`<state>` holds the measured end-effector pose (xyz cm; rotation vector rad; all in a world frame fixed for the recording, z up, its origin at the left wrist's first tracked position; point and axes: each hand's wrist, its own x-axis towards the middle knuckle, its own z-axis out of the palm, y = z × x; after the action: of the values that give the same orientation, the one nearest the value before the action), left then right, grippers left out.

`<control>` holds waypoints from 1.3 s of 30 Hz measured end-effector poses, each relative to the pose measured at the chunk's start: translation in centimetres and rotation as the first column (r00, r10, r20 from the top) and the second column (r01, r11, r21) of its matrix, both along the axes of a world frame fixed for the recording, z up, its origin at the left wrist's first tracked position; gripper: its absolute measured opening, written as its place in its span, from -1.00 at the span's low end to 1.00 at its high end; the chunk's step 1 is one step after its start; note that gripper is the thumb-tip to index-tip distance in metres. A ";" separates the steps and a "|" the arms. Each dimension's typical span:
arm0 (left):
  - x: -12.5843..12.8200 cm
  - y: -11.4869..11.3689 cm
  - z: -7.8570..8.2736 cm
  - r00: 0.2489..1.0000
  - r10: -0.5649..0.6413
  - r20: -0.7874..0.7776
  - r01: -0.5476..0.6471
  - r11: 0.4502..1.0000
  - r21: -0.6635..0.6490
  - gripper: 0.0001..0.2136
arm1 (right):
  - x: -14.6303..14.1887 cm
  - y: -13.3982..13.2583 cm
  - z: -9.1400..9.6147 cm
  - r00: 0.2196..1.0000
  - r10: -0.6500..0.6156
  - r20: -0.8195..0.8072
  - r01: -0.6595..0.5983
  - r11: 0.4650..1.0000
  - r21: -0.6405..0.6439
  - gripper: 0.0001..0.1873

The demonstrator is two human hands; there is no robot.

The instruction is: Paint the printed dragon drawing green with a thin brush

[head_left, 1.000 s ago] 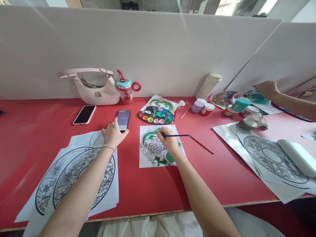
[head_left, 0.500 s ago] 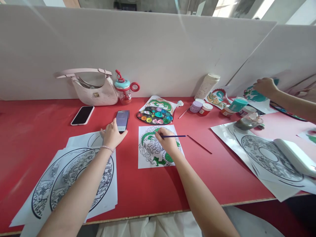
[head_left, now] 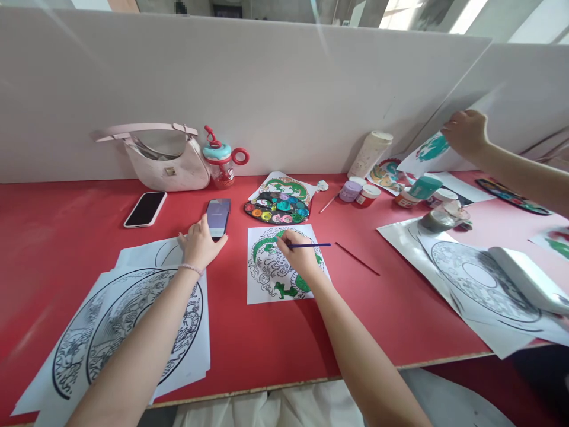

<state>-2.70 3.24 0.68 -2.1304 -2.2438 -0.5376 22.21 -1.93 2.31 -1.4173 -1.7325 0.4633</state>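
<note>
Raised and tilted since the earlier frame was a turquoise-painted sheet (head_left: pixel 432 149), lifted at the right by a co-worker's hand (head_left: pixel 466 133)! On the red surface (head_left: pixel 249 350), a part-green dragon drawing (head_left: pixel 273 271) was laid flat between both arms, presumably for easy reach. A blue-handled brush (head_left: pixel 317 245) was pinched in the right hand (head_left: pixel 299 253), tip angled to the drawing. Just beyond, a paint palette (head_left: pixel 276 209) was set, likely to keep colours close. The left hand (head_left: pixel 200 244) was spread around the lit phone's (head_left: pixel 217 216) near end, perhaps to steady it.
</note>
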 end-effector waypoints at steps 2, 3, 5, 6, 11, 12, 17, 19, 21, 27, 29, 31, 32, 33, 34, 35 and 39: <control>0.0 0.0 0.0 1.000 0.001 0.002 -0.001 1.000 -0.002 -0.23 | 0.0 0.0 0.0 1.000 0.002 0.001 -0.002 1.000 -0.003 -0.69; 0.0 0.0 0.0 1.000 0.002 0.002 -0.002 1.000 -0.002 -0.23 | 0.0 0.0 0.0 1.000 0.003 0.002 -0.003 1.000 -0.004 -0.69; 0.0 -0.1 0.1 1.000 0.004 0.001 -0.004 1.000 0.001 -0.23 | 0.0 0.0 0.0 1.000 0.003 0.002 -0.003 1.000 -0.005 -0.70; 0.0 -0.1 0.1 1.000 0.003 0.001 -0.003 1.000 0.003 -0.24 | 0.0 0.0 -0.1 1.000 0.001 0.002 -0.001 1.000 -0.004 -0.70; 0.0 -0.1 0.1 1.000 0.006 0.004 -0.006 1.000 0.000 -0.24 | 0.0 0.0 -0.2 1.000 -0.001 0.004 0.001 1.000 0.000 -0.71; 0.0 -0.1 0.1 1.000 0.007 0.003 -0.007 1.000 0.000 -0.24 | 0.0 0.0 -0.2 1.000 0.000 0.005 0.000 1.000 0.002 -0.71; -0.1 0.0 -0.2 1.000 -0.003 -0.001 0.003 1.000 0.005 -0.24 | 0.0 0.0 -0.3 1.000 0.002 0.009 -0.002 1.000 0.010 -0.69; -0.2 0.0 -0.3 1.000 -0.006 -0.005 0.006 1.000 0.006 -0.24 | 0.1 0.0 -0.3 1.000 0.002 0.011 -0.002 1.000 0.013 -0.69; -0.2 0.1 -0.4 1.000 -0.006 -0.006 0.006 1.000 0.008 -0.23 | 0.0 0.0 -0.3 1.000 0.001 0.011 -0.002 1.000 0.015 -0.70; -0.3 0.2 -0.6 1.000 -0.001 0.000 0.001 1.000 0.002 -0.22 | 0.0 -0.1 -0.2 1.000 0.001 0.012 -0.001 1.000 0.017 -0.70; -0.3 0.3 -0.6 1.000 -0.001 0.001 0.001 1.000 0.000 -0.22 | 0.0 -0.1 -0.2 1.000 0.001 0.014 -0.001 1.000 0.017 -0.70; -0.3 0.3 -0.5 1.000 -0.001 0.002 0.001 1.000 -0.004 -0.22 | 0.0 -0.1 -0.2 1.000 0.000 0.017 0.000 1.000 0.018 -0.70; -0.2 0.3 -0.5 1.000 0.000 0.001 0.000 1.000 -0.007 -0.22 | 0.0 0.0 -0.3 1.000 -0.001 0.018 0.000 1.000 0.019 -0.70; -0.2 0.3 -0.5 1.000 0.000 -0.002 0.000 1.000 -0.011 -0.22 | 0.0 0.0 -0.3 1.000 -0.001 0.018 0.001 1.000 0.020 -0.69; -0.2 0.3 -0.5 1.000 0.001 -0.005 -0.001 1.000 -0.013 -0.23 | 0.0 0.0 -0.3 1.000 -0.002 0.018 0.002 1.000 0.022 -0.69; -0.2 0.3 -0.5 1.000 0.002 -0.009 -0.002 1.000 -0.013 -0.22 | 0.0 0.0 -0.3 1.000 -0.003 0.019 0.003 1.000 0.023 -0.69; -0.2 0.2 -0.4 1.000 0.000 -0.017 0.000 1.000 -0.001 -0.23 | 0.0 0.0 -0.2 1.000 -0.004 0.020 0.004 1.000 0.027 -0.69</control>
<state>-2.91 3.47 0.25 -2.1277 -2.2355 -0.5159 22.25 -1.98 2.09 -1.4109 -1.7456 0.4233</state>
